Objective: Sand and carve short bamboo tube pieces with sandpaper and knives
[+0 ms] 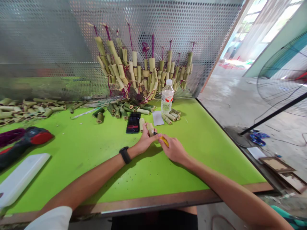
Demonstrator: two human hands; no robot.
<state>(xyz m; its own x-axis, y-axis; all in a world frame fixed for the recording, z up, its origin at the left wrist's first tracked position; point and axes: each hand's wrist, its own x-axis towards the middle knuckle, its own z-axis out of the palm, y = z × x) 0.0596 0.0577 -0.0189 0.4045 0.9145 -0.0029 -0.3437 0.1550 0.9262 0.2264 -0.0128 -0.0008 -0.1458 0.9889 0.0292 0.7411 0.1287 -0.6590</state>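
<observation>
Front edge: A brown strip borders the green table [196, 140], with a white sleeve [52, 218] at lower left.
Left side: A white case [24, 179] lies near a black-and-red tool [28, 136], purple cord [11, 135] just beyond it.
Wrist: A black watch [125, 155] circles the left one.
Right hand [176, 150]: Fingers curled tight around a yellow knife [165, 141], its dark blade pointing at the bamboo.
Left hand [144, 140]: Pinching a short bamboo piece [150, 128] between thumb and fingers — whether the thumb touches the knife cannot be told.
Bamboo: The held piece sits above mid-table, in front of the person; a second pale piece [142, 124] shows just behind it.
Phone: Screen lit, the phone [133, 123] lies left of the hands.
Middle ground: White paper [158, 118] lies flat near a clear bottle [167, 97], which stands upright beside cut tubes [170, 117].
Back of table: Green tubes [120, 110] lie clustered, with a pale pile [28, 110] far left.
Mesh: Bamboo strands [152, 64] hang on purple cords before a perforated metal panel [208, 38].
Floor: Frames [277, 164] lie at right, below a fan [275, 113] — its wire cage cropped.
</observation>
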